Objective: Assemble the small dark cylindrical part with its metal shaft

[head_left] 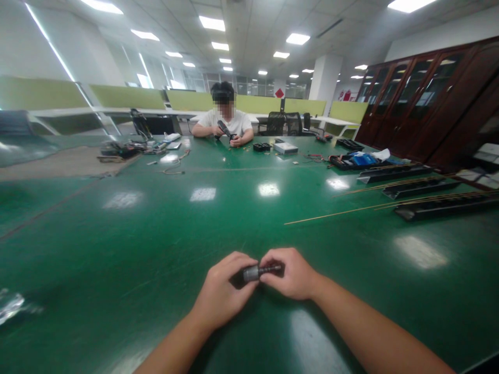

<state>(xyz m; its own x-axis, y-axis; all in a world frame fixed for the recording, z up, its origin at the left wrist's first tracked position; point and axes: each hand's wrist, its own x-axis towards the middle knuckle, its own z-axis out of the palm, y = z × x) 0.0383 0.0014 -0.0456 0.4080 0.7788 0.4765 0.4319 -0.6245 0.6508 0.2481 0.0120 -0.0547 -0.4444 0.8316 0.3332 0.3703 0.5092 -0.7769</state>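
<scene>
Just above the green tabletop, close to me, is a short grey-and-black cylindrical part (251, 274) that looks like a small motor. A thinner dark ribbed shaft (270, 269) sticks out of its right end. My left hand (224, 284) is closed around the cylinder, thumb below and fingers above. On the other side my right hand (290, 274) pinches the shaft between thumb and forefinger. The fingertips of both hands nearly meet. Part of the cylinder's left end is hidden inside my left palm.
Across the green table (175, 208) a person (225, 117) holds a dark tool. Black channels (440, 205) and thin rods (335, 214) lie at right, near a tray with a blue item (362, 158). Electronics and cables (125, 148) lie at far left. Shiny clear wrap (11, 306) lies near left.
</scene>
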